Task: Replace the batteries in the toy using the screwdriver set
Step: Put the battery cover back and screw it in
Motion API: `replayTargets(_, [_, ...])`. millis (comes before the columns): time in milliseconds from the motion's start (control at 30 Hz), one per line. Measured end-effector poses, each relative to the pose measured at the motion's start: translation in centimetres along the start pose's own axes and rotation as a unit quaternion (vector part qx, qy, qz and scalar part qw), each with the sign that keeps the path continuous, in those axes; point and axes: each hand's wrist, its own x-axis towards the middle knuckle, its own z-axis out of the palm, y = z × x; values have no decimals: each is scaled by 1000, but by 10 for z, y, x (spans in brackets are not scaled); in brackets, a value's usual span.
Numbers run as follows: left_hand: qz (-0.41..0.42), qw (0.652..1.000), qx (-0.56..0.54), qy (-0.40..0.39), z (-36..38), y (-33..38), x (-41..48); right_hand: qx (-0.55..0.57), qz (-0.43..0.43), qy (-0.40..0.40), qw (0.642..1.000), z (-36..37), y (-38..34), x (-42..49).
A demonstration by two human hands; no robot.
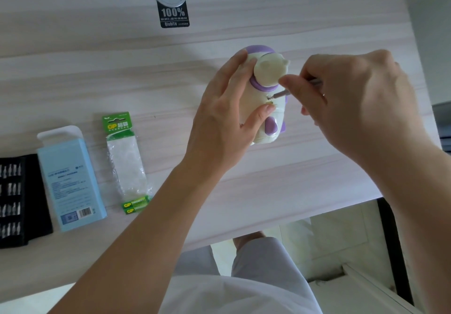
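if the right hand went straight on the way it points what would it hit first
The right hand would probably meet the cream and purple plastic toy first, where its thin metal screwdriver touches a screw.

- bit case (14, 199) leftmost on the surface (97, 69), box (70, 179) beside it
- battery pack (125, 157) right of box, batteries (135, 204) at its near end
- toy (266, 99) well right
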Motion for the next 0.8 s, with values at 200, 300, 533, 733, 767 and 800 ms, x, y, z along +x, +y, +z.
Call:
replayTargets(200, [-3,1000,0,18,4,3,-5,41,-43,-44,997,-10,-5,-5])
replayTargets(300, [-4,1000,-1,20,4,4,-6,31,-39,-31,998,-9,-3,-3])
replayTargets(533, [-8,1000,-2,16,5,3,-5,23,-10,-40,999,-5,2,4])
replayTargets(733, [-12,1000,-13,15,5,3,-5,39,-42,-31,998,-7,-2,-3])
replayTargets(767, [-13,1000,-13,13,5,4,-5,29,-34,-22,999,-5,-2,-3])
replayTargets(800, [-15,1000,-13,12,5,4,-5,18,-25,-13,999,-2,-1,-2])
